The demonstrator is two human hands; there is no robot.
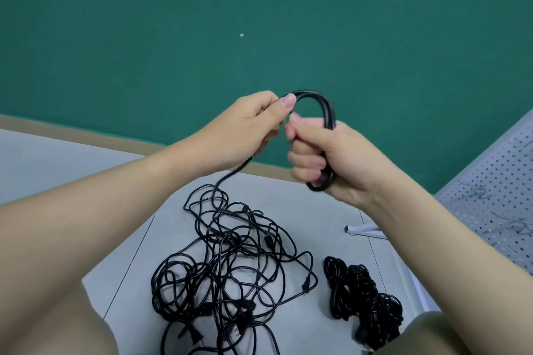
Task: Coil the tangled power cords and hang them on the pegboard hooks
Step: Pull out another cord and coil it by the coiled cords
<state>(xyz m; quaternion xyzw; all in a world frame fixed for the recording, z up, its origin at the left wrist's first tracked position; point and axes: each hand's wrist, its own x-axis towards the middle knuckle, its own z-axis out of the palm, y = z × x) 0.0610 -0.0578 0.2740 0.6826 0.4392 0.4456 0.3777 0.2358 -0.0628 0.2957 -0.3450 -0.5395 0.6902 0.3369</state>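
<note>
My right hand (320, 153) grips a small coil of black power cord (327, 112), whose loops arch above my fist and stick out below it. My left hand (259, 121) pinches the same cord between thumb and fingers just left of the coil. From my left hand the cord hangs down into a large tangled pile of black cords (227, 265) on the grey floor. Two coiled bundles of cord (363, 294) lie to the right of the pile. The white pegboard (496, 190), with metal hooks (516, 223), stands at the right edge.
A green wall (259, 23) with a beige baseboard (72, 131) rises straight ahead. A white foot of the pegboard stand (363, 229) lies on the floor between the cords and the board. My knees frame the bottom corners.
</note>
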